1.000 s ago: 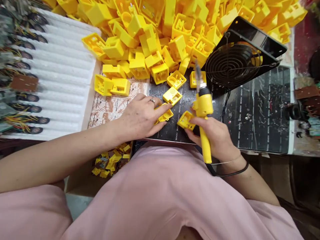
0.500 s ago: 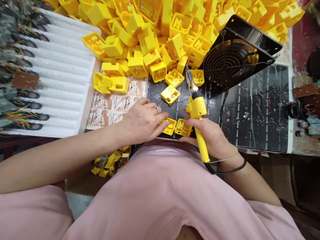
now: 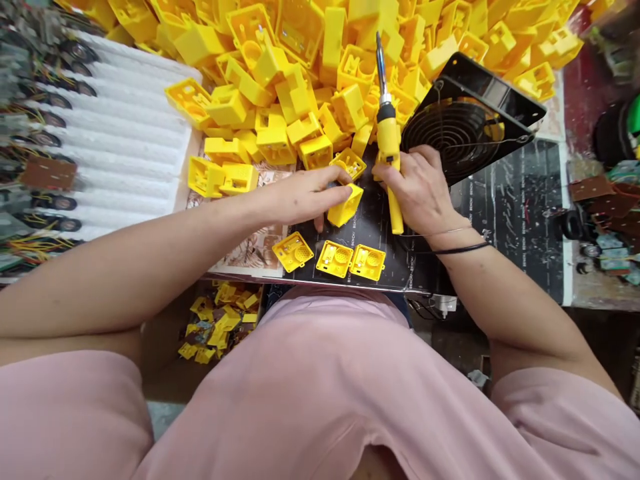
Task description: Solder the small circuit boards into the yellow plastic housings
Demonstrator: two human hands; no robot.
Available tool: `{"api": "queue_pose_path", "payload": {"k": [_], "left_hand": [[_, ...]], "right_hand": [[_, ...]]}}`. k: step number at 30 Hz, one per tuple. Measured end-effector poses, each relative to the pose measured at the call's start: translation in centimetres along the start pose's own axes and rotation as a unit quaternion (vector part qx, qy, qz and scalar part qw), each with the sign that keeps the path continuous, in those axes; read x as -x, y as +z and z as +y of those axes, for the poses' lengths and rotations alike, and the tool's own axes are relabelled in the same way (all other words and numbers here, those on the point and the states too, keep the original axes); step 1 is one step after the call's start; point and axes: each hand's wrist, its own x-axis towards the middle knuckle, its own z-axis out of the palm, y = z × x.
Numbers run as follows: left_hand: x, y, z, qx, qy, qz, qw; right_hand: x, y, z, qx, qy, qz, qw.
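1. Left hand (image 3: 305, 197) fingers closed on yellow housing (image 3: 345, 205), just left of soldering iron (image 3: 387, 143).
2. Right hand (image 3: 420, 190) wrapped around iron.
3. Risk: tip melting the yellow pile (image 3: 300, 67) behind the iron.

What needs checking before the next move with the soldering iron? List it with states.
1. Right hand grips the yellow-handled soldering iron: ok.
2. Iron's metal tip clear of the fingers: ok, it points away over the heap of yellow plastic housings.
3. Left hand holds a yellow plastic housing: ok.
4. Three yellow housings lined up open side up on the black mat: ok.
5. Black square fan spinning: cannot tell.
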Motion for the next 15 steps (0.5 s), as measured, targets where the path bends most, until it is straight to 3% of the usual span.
{"api": "queue_pose_path", "payload": {"k": [2, 7, 11, 15], "left_hand": [[0.0, -0.5, -0.1, -0.012, -0.017, -0.022, 1.0], [1.2, -1.6, 0.4, -0.215, -0.121, -0.002, 0.969], [1.7, -1.1, -0.3, -0.214, -0.054, 0.019, 0.975], [1.4, 0.2, -0.3, -0.231, -0.04, 0.025, 0.972]], "right_hand": [[0.4, -0.4, -0.7, -0.003, -0.014, -0.012, 1.0], [2.0, -3.0, -2.6, -0.073, -0.046, -0.033, 0.996], [2.5, -3.3, -2.7, -0.114, -0.082, -0.043, 0.989], [3.4, -2.9, -3.3, -0.046, -0.043, -0.032, 0.997]]}}
